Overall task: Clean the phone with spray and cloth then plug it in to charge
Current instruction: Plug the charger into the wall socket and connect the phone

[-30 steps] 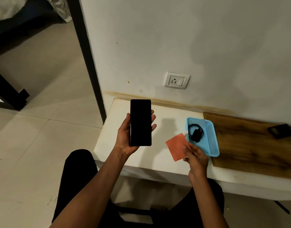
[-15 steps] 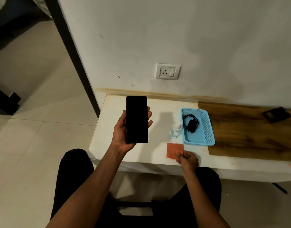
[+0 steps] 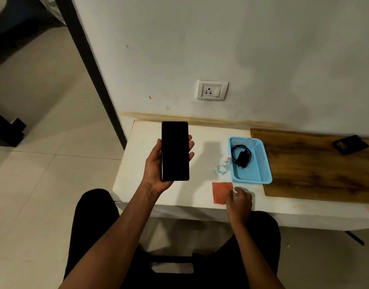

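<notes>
My left hand (image 3: 158, 170) grips a black phone (image 3: 175, 151), screen up and dark, above the left part of the white table (image 3: 137, 180). An orange cloth (image 3: 221, 191) lies flat near the table's front edge. My right hand (image 3: 238, 202) rests at the cloth's right edge with loosely curled fingers, holding nothing. A small clear spray bottle (image 3: 222, 166) stands just left of a blue basket (image 3: 262, 163) that holds a black charger with its coiled cable (image 3: 242, 157). A white wall socket (image 3: 212, 90) sits above the table.
A wooden board (image 3: 315, 167) covers the table's right part, with a dark case-like object (image 3: 350, 144) on its far end. A dark door frame (image 3: 92, 67) runs down the wall's left edge. My knees sit under the table's front edge.
My right hand lowered the orange cloth onto the table and let it go. The spray bottle came into sight behind where the cloth was held. My left hand kept holding the phone.
</notes>
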